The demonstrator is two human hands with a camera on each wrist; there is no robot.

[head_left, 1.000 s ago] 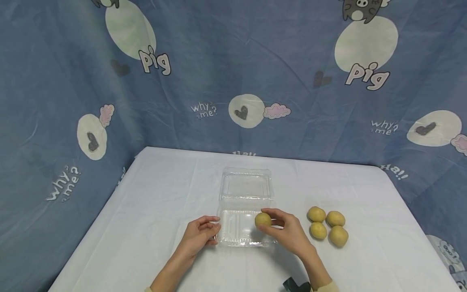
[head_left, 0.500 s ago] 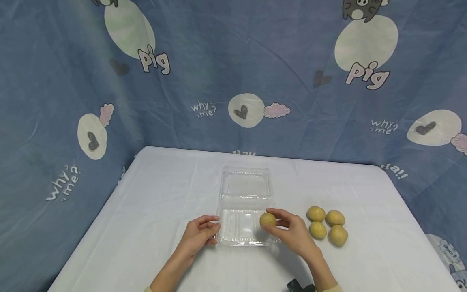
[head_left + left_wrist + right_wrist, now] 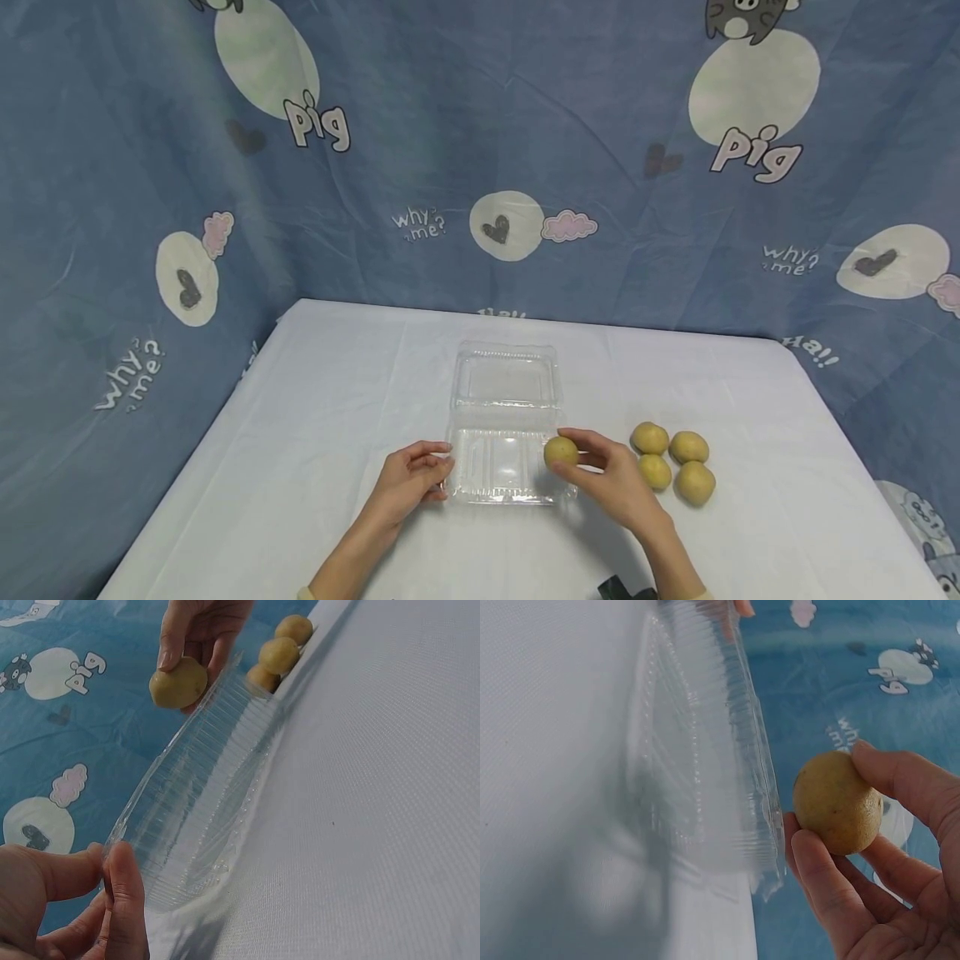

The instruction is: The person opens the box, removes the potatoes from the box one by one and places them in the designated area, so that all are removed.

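Note:
A clear plastic clamshell box (image 3: pixel 501 467) lies open on the white table, its lid (image 3: pixel 506 379) folded back. My left hand (image 3: pixel 411 482) pinches the box's left rim (image 3: pixel 120 844) between thumb and fingers. My right hand (image 3: pixel 609 475) holds a small yellow potato (image 3: pixel 560 451) in its fingertips at the box's right edge, just above the rim. The potato (image 3: pixel 835 802) shows clearly in the right wrist view, beside the ribbed box wall (image 3: pixel 705 757), and in the left wrist view the potato (image 3: pixel 178 682) is at the far end of the box.
Several more potatoes (image 3: pixel 672 465) sit in a cluster on the table right of my right hand. A blue cartoon-print cloth (image 3: pixel 480 150) hangs behind and around the table. The table's far edge (image 3: pixel 525 321) runs behind the box.
My right hand has carried the potato to the right, from over the box's right half to its right edge. The left hand has stayed on the left rim.

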